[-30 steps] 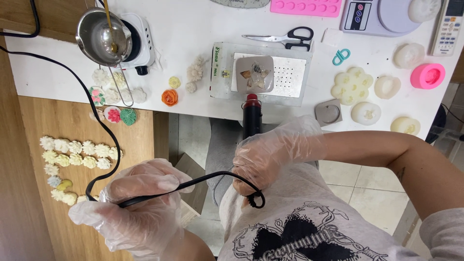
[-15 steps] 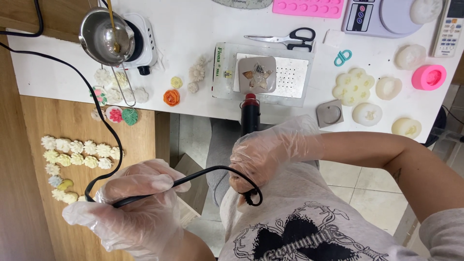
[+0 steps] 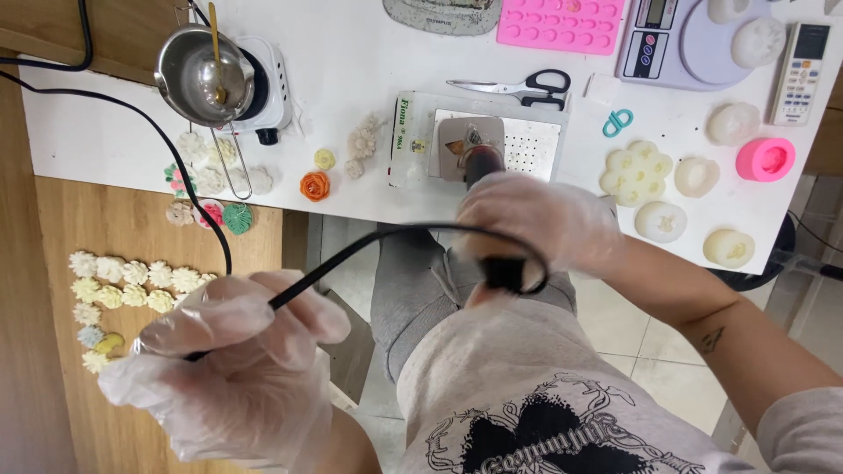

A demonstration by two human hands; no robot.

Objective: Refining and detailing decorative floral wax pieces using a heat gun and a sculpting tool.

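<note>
Both hands in clear plastic gloves. Left hand [image 3: 233,369], lower left of frame, closed round the black cord [image 3: 351,250], pinching it betw. thumb and fingers; cord runs up from that hand in an arc across centre frame to the right hand, another stretch goes up-left over the wooden shelf [image 3: 132,263] and onto the white bench [image 3: 369,53]. Right hand [image 3: 536,219], centre frame, wrapped tight round the body of a black heat tool [image 3: 486,167], its nozzle end poking out above the fingers, over the bench edge and just by a perforated metal tray [image 3: 536,145]. Tool sits centre, slightly above mid-frame, over the person's grey-trousered lap. On bench: steel pot [image 3: 198,75] w/ a gold spoon in it, on a small white hotplate [image 3: 268,83], upper left; scissors [image 3: 518,86] above the tray; pink silicone mould [image 3: 562,22] top centre; digital scale [image 3: 676,44] upper right; white remote [image 3: 799,61] far right; round pink mould [image 3: 766,158] and several pale wax flower pieces [image 3: 637,167] at right. Small orange flower [image 3: 314,185] near bench edge, centre-left. Rows of cream flowers [image 3: 132,281] lie on the wooden shelf, left.
</note>
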